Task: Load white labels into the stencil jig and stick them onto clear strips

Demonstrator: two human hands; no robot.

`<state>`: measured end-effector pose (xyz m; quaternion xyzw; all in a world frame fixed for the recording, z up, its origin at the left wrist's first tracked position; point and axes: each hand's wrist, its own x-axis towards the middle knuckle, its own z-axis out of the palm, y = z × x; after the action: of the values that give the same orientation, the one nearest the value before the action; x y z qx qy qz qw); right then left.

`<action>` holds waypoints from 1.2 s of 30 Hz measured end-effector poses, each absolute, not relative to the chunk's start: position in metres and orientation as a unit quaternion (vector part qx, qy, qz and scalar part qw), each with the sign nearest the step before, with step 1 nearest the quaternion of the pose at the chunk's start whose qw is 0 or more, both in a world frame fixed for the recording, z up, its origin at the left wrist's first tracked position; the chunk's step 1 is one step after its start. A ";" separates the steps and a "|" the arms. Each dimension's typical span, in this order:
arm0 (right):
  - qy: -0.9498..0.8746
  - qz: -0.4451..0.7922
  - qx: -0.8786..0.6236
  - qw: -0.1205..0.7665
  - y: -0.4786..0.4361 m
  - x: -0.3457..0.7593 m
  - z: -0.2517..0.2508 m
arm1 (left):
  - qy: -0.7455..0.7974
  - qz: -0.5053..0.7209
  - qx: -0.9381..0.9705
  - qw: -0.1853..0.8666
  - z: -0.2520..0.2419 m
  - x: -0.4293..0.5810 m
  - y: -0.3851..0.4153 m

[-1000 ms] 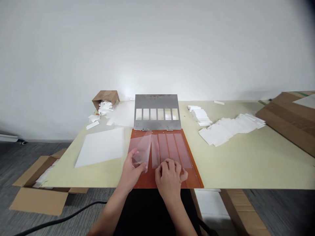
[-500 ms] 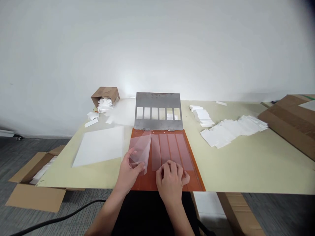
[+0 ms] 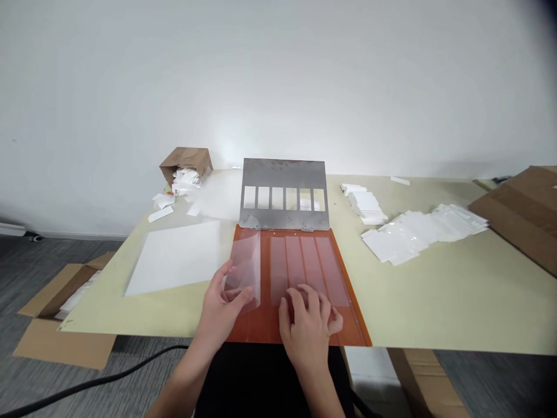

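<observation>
In my left hand (image 3: 223,307) is a clear plastic film strip (image 3: 251,255), pinched near its lower end and lifted at a tilt over the left side of an orange board (image 3: 263,330). My right hand (image 3: 308,325) rests on the board's lower right part, fingers bent and spread, fingertips at the lower ends of several clear strips (image 3: 293,261) lying side by side. Whether anything lies under those fingertips is hidden. Hinged to the board's far edge, a grey metal plate (image 3: 282,219) with a row of rectangular windows stands raised.
White sheets (image 3: 174,255) lie left of the board. Behind them a small cardboard box (image 3: 187,157) spills white pieces. To the right are a stack of white cards (image 3: 368,206), a fanned row of cards (image 3: 422,232) and a large carton (image 3: 517,209). An open carton (image 3: 65,342) sits on the floor.
The film in my left hand has shifted left, away from the strips on the board. My right hand's fingers have spread a little. The view has moved slightly.
</observation>
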<state>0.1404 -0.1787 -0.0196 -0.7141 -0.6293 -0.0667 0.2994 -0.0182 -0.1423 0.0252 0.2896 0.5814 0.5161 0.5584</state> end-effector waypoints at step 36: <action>-0.659 -0.049 -0.707 0.251 -0.177 0.135 -0.013 | 0.592 0.533 0.406 0.448 0.031 -0.016 -0.167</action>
<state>0.1350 -0.1775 -0.0128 -0.7071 -0.6595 -0.0488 0.2505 -0.0159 -0.1668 0.0308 0.4059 0.5920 0.5330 0.4480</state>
